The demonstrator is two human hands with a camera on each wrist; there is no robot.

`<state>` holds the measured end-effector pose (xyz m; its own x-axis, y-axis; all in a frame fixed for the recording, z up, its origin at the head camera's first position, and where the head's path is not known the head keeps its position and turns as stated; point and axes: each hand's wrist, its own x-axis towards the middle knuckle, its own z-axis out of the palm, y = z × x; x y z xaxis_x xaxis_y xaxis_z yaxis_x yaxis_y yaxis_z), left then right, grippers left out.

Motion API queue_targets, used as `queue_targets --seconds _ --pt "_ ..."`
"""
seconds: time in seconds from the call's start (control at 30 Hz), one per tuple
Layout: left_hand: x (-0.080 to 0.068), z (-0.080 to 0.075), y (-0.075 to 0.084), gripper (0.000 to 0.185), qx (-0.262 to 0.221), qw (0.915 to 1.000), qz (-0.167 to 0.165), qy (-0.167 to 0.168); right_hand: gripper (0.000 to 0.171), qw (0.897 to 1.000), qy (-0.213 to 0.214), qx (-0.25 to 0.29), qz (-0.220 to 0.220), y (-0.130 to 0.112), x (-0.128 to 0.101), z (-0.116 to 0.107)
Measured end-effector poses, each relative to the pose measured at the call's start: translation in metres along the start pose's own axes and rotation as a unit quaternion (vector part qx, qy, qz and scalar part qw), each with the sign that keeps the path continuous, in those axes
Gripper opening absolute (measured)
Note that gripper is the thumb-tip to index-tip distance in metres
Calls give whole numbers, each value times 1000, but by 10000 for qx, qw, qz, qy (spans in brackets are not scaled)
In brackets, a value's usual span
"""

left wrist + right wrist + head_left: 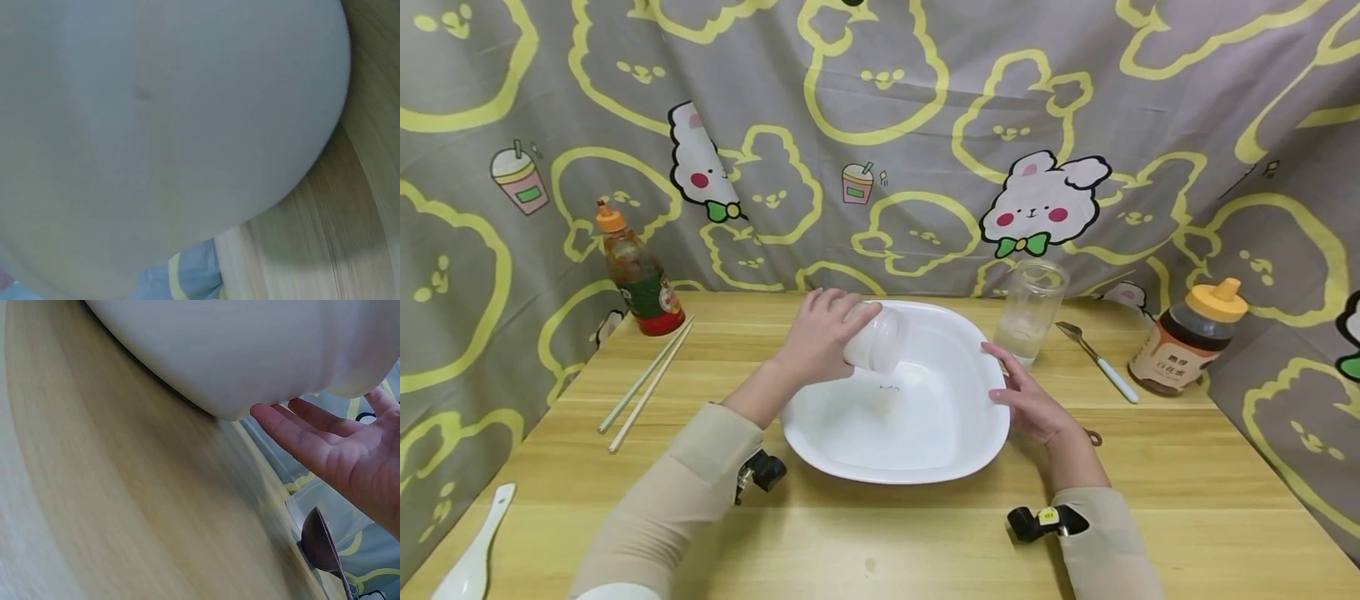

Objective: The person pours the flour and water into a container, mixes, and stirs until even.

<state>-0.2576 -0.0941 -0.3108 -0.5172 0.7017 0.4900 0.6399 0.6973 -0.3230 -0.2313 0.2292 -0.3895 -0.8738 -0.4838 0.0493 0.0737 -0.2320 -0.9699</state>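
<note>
My left hand [823, 337] grips a clear glass [878, 337], tilted over the white basin [895, 477] with its mouth toward the basin's right side. On the basin floor a small dark mark and a faint yellowish patch show. My right hand [1033, 404] holds the basin's right rim, thumb over the edge; in the right wrist view, its long fingers [294, 434] lie against the outer wall. The left wrist view is filled by the pale basin [237, 112], with the hand and glass out of sight.
Behind the right hand stand another glass [1026, 321] with clear liquid, a fork [1097, 362] and a honey bottle [1183, 342]. A dark ladle [320, 540] lies nearby. At left are a sauce bottle [640, 279], chopsticks [651, 387] and a white spoon [475, 554]. A patterned curtain [917, 217] hangs behind.
</note>
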Motion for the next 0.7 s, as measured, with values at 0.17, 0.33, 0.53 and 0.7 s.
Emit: queue_targets --seconds 0.17,0.33,0.53,0.7 --pt "0 2 0 78 290 9994 185 -9 68 10000 14 -33 10 0 0 0" --pt "1 3 0 80 268 9993 255 25 68 10000 23 -25 -19 1 0 -1" --pt "-3 7 -2 78 282 9994 169 127 67 10000 -28 2 9 2 0 0" --pt "-4 8 -5 78 240 9992 143 294 68 10000 38 -34 12 -1 0 2"
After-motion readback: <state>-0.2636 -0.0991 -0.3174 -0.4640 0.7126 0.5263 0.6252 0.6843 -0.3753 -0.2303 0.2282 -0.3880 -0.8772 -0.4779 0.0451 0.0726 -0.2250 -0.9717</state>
